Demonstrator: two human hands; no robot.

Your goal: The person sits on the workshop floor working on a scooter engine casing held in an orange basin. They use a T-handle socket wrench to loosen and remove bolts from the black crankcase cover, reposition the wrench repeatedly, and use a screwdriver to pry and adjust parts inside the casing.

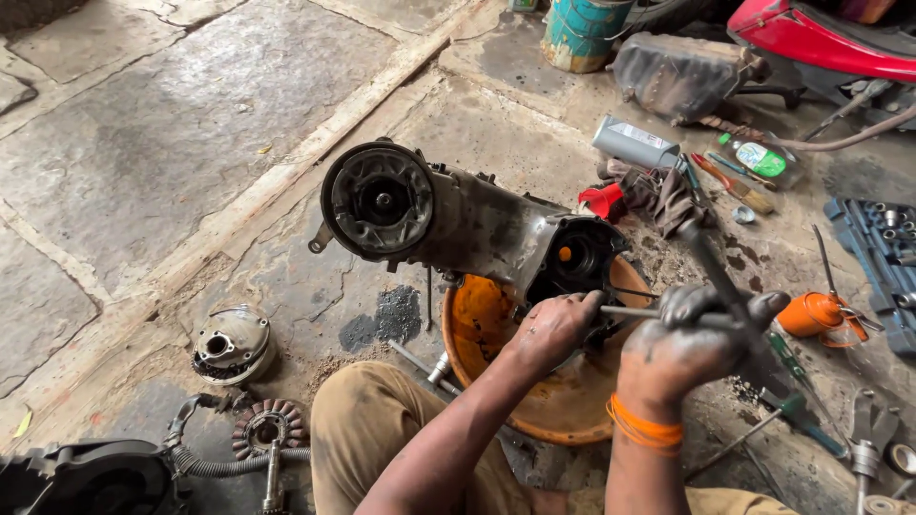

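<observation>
A: Entry. Where does the engine case (477,224) sit?

B: It lies across the rim of the orange basin (477,324) on the stone floor (172,143), just ahead of your knee. The round drum end points away to the left; the open end faces you.

A: State of the work?

B: By my reading, well into a strip-down. The open end shows a bare cavity, and parts are already off: a domed metal cover (232,343), a toothed ring (265,425) and a black fan housing (95,477) lie apart on the floor to your left. What remains inside the cavity I cannot tell; it is dark.

A: Your left hand (553,329)?

B: Fingers curled in narrow against the lip of the open end, touching the case. Whether they pinch a small part there, I cannot tell.

A: Right hand (682,353)?

B: Fingers wrapped tight around a thin metal rod (634,312), whose tip runs toward the cavity by your left hand. A darker handle (711,262) slants up from the same fist; it is blurred. Both hands are black with grease.

A: Surroundings?

B: Right of you: an orange oil can (811,315), screwdrivers (792,381), a socket set tray (883,248), a grey bottle (634,143) and a red funnel (603,200) by a rag (663,195).
</observation>
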